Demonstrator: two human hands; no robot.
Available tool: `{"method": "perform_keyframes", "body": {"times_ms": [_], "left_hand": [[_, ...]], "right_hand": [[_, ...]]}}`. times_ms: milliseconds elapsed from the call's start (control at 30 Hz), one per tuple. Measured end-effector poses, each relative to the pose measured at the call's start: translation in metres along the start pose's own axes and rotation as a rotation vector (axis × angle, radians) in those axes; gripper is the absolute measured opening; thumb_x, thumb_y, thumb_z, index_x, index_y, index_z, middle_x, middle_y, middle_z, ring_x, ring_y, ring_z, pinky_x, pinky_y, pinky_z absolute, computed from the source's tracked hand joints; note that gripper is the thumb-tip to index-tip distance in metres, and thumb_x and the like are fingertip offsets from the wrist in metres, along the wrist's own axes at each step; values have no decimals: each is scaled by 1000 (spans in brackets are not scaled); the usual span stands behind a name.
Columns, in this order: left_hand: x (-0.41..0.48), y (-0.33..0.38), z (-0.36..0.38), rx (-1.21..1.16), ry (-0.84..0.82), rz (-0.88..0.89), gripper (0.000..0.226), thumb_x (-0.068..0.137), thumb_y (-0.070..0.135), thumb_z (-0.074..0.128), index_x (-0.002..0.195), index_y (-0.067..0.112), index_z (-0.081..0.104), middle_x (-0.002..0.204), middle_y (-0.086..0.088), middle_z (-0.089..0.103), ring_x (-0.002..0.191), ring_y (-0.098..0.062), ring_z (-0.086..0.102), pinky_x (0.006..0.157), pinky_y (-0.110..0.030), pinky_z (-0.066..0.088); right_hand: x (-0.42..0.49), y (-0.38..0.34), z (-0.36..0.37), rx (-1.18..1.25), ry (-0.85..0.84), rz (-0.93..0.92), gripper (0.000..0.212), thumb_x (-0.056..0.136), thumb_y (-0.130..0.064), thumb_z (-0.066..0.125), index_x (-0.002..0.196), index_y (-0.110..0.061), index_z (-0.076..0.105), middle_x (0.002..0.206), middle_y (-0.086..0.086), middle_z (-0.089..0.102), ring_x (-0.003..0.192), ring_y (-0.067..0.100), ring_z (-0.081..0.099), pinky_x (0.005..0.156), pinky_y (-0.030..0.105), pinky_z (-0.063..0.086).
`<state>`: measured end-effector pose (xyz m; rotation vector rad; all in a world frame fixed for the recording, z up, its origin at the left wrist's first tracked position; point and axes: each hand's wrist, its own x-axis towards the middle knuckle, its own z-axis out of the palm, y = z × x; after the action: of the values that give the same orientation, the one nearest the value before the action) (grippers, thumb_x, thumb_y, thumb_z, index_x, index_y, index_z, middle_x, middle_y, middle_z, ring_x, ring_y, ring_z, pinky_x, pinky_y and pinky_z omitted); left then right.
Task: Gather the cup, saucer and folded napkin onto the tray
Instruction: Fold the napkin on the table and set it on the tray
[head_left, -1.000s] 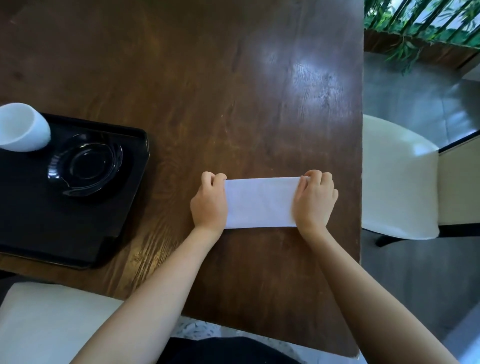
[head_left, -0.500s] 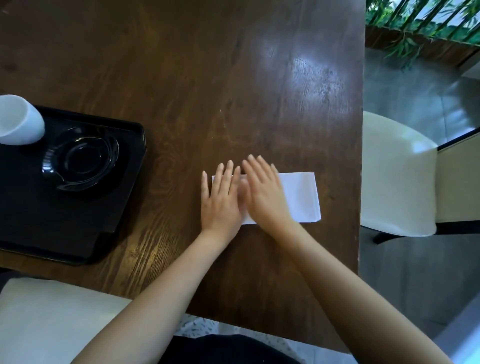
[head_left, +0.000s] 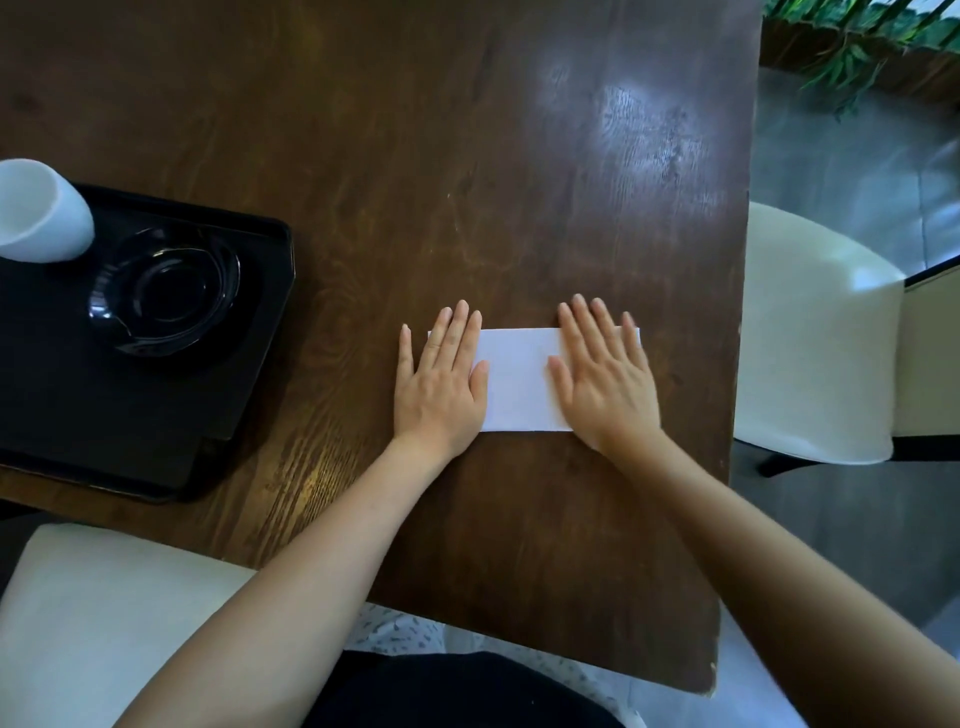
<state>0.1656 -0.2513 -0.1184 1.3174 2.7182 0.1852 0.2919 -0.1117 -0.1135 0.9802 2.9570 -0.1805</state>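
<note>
A white folded napkin (head_left: 519, 382) lies flat on the dark wooden table (head_left: 415, 156), near its right end. My left hand (head_left: 441, 384) rests palm down on the napkin's left end, fingers spread. My right hand (head_left: 605, 376) presses flat on its right end. At the left stands a black tray (head_left: 130, 405). On it sits a glossy black saucer (head_left: 163, 291), and a white cup (head_left: 39, 213) stands at the tray's far left corner, cut by the frame edge.
A white cushioned chair (head_left: 815, 343) stands past the table's right edge. Another white seat (head_left: 104, 623) is at the lower left beside me. Green plants (head_left: 872, 31) fill the top right corner above a grey floor.
Both hands went from gripping the napkin's ends with curled fingers, to lying flat together on its left half, to flat and spread apart on its two ends. The napkin stays on the table.
</note>
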Motion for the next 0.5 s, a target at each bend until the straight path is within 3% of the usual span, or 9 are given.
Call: {"method": "perform_keyframes", "body": {"times_ms": [200,333,400,500], "left_hand": [[1,-1,0,61,-28,4,56,97,40,11,148,19,4,159,1,3,146,-14,0,116,-49,-6],[9,27,-10,11,41,-147,57,97,39,13,148,14,8,159,-5,8,146,-20,3,114,-52,-6],[14,68,-15,-59,103,-53,57,95,36,13,147,13,17,157,-7,17,145,-22,12,115,-52,-1],[16,114,-8,-135,49,62,55,97,39,7,148,18,10,158,-3,10,146,-19,2,115,-43,-9]], "right_hand": [[-2,17,-1,-10,-31,-10,59,97,-46,9,149,-18,6,159,0,5,142,12,-12,119,39,-7],[-3,16,-2,11,-19,-8,58,97,-42,9,149,-16,6,159,1,6,146,15,-5,119,39,-6],[-3,17,-3,17,-23,-29,58,97,-40,12,149,-14,5,159,3,6,146,16,-4,119,40,-5],[-5,22,-2,-6,-50,-85,60,98,-44,19,149,-19,-1,159,2,-2,145,17,-12,120,42,-4]]}}
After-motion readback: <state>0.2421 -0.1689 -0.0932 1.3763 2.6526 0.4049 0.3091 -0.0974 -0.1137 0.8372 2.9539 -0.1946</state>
